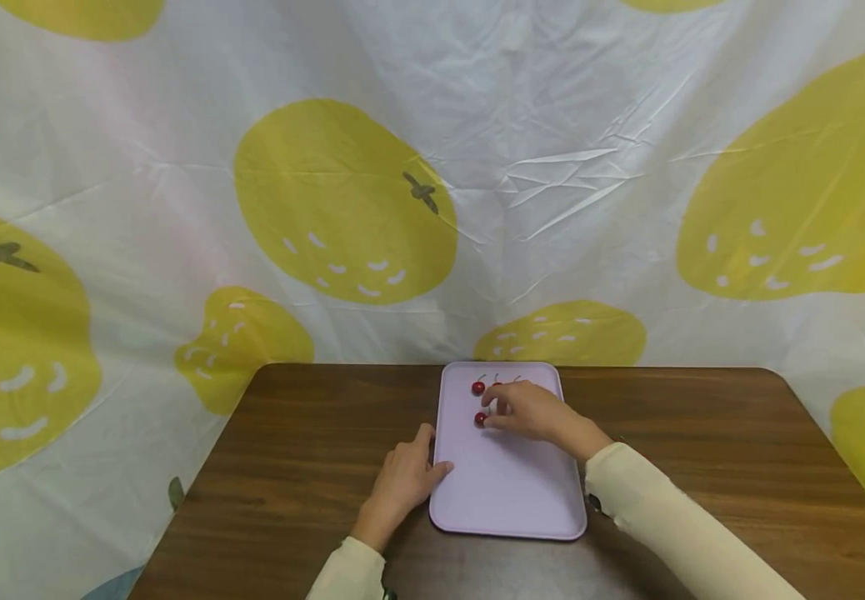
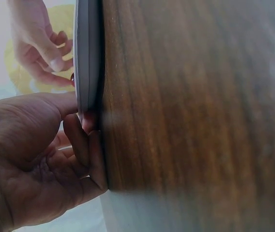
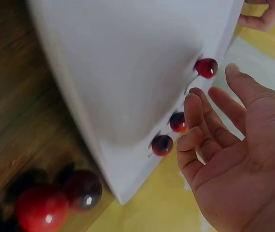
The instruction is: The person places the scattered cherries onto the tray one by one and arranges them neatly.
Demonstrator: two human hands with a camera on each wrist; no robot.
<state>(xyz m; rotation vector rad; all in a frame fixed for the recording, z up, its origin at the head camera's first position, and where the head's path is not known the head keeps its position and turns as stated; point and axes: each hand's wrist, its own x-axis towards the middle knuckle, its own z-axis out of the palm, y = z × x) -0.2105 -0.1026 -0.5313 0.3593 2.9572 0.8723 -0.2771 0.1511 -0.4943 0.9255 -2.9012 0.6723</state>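
A pale lilac tray (image 1: 507, 492) lies on the wooden table. My left hand (image 1: 402, 477) grips its left edge, with the thumb over the rim and the fingers at the side and underneath, as the left wrist view shows. Above the tray's far half, my right hand (image 1: 526, 410) has loosely bent fingers around a red cherry (image 1: 481, 419), its thumb tip close by. In the right wrist view that palm is bare. Behind it, another cherry (image 1: 478, 387) and a second one (image 1: 497, 385) stand in a row; beside them a stem shows, its fruit hidden by my hand.
In the right wrist view, several dark red cherries (image 3: 41, 208) lie on the wood outside the tray; my right arm hides them in the head view. A white curtain (image 1: 567, 75) with yellow fruit prints hangs right behind the table's far edge (image 1: 665, 368).
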